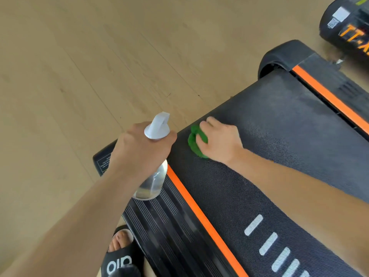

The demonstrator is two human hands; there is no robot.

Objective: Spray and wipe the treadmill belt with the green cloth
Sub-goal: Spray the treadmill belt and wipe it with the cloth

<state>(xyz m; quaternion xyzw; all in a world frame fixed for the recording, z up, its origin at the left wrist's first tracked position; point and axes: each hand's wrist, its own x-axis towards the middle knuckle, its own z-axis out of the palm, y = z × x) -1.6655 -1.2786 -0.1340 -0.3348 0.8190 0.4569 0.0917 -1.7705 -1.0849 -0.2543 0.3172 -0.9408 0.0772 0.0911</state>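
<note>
Nearest, at about 7 o'clock in the view: a bare foot in a black slide sandal (119, 262) with white lettering, standing on the floor just beside the treadmill's side rail (169, 226), which is black with fine grey lines. An orange stripe (201, 214) runs along the rail's inner edge, against the treadmill belt (279, 124). Toward 5 o'clock the belt carries a row of short white dashes (267, 242). Belt surface is dark, textured, taking up most of the right half. Left hand (139, 150), near centre, is wrapped round the neck of a clear spray bottle (152, 182); the bottle's white trigger head (158, 125) sticks up past the knuckles toward 12 o'clock, and its clear base hangs over the side rail. Whether the base touches the rail, cannot tell. Right hand (221, 140), just to the 3 o'clock side of the left and apart from it, grips a bunched green cloth (194, 144) and holds it down on the belt close to the belt's left edge; the forearm crosses the belt from 4 o'clock. Farther, toward 1 o'clock: the treadmill's rounded black end cover (283, 52) and a second orange stripe (327, 98) on the far rail. Beyond, at the top right corner, a black cylinder with orange lettering (347, 23) and a white label. Pale wood-plank floor (79, 66) fills the left and top.
</note>
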